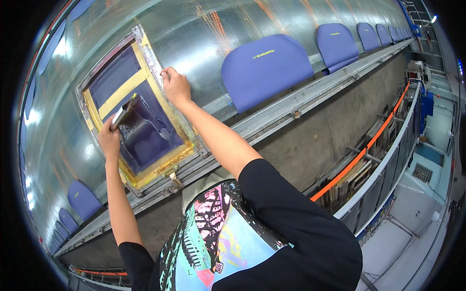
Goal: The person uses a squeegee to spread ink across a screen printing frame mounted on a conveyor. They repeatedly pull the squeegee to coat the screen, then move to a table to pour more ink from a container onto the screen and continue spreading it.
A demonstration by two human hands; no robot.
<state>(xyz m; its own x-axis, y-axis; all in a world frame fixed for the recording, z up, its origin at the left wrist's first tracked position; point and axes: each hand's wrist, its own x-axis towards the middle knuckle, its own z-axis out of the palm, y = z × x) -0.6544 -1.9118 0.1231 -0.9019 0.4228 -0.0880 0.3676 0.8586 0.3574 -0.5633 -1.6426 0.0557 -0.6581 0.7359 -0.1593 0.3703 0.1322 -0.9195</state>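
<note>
A screen-printing frame (144, 173) with purple mesh and yellow tape borders lies on the long metal table at the left. My left hand (109, 135) grips a squeegee (124, 110) tilted over the lower mesh panel, where a glossy, wet smear shows beside the blade. My right hand (175, 87) holds the frame's right edge near its upper part, with fingers curled on it.
Purple fabric pieces (267, 72) with small printing line both sides of the frame along the table (194, 43). A metal rail (291, 109) runs along the near edge. Beyond a walkway, a rack (369, 160) with an orange bar holds stacked frames.
</note>
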